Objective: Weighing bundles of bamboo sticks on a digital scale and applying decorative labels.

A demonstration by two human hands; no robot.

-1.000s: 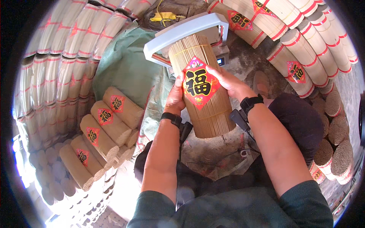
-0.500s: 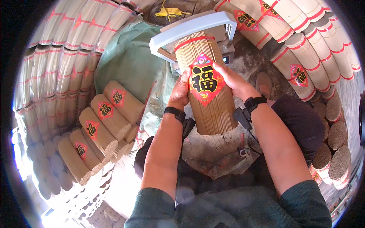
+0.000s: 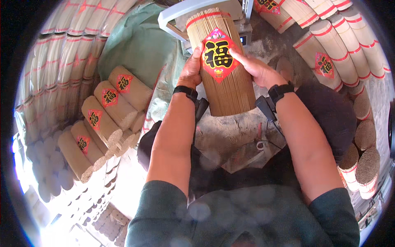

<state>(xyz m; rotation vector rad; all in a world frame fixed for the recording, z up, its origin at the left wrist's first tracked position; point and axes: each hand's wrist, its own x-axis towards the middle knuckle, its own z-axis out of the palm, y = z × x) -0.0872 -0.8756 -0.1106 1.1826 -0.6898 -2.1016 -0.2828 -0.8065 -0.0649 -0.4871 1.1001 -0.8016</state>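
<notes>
The left grip (image 3: 191,71) and right grip (image 3: 259,70) pinch the bundle (image 3: 230,94) from opposite sides, level with the label (image 3: 219,57), the bundle's far end overlapping the frame (image 3: 175,13) in view.

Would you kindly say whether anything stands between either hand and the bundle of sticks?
Only the red label, partly under the right hand; otherwise nothing visible. That hand and the left hand hold the bundle from either side.
</notes>
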